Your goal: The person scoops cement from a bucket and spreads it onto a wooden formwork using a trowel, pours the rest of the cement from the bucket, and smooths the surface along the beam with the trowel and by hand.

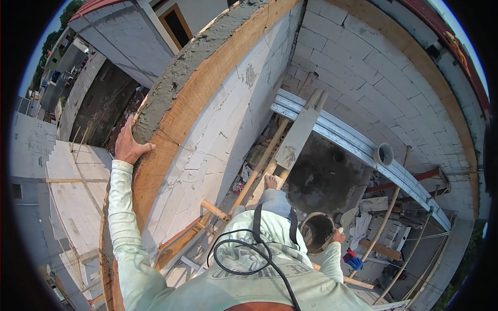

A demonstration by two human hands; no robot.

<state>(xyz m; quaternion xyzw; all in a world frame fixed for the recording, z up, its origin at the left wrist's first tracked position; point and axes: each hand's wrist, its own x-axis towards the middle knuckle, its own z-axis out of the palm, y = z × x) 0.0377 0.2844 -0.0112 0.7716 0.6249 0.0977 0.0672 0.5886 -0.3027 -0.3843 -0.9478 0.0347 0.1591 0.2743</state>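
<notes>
Your left hand point(128, 146) is lying flat and open against the wet concrete wall top point(207, 57). Your right hand point(337, 237), low at your side, is gripping the rim of a mortar bucket point(316, 231); it probably handles heavy and gritty, so grip the rim firmly.

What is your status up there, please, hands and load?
Left hand flat on the grey wet concrete wall top. Right hand gripping the round mortar-caked bucket by its rim. Nothing between them.

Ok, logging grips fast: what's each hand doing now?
Left hand: open, flat on the wet concrete wall top.
Right hand: closed on the bucket rim.
</notes>
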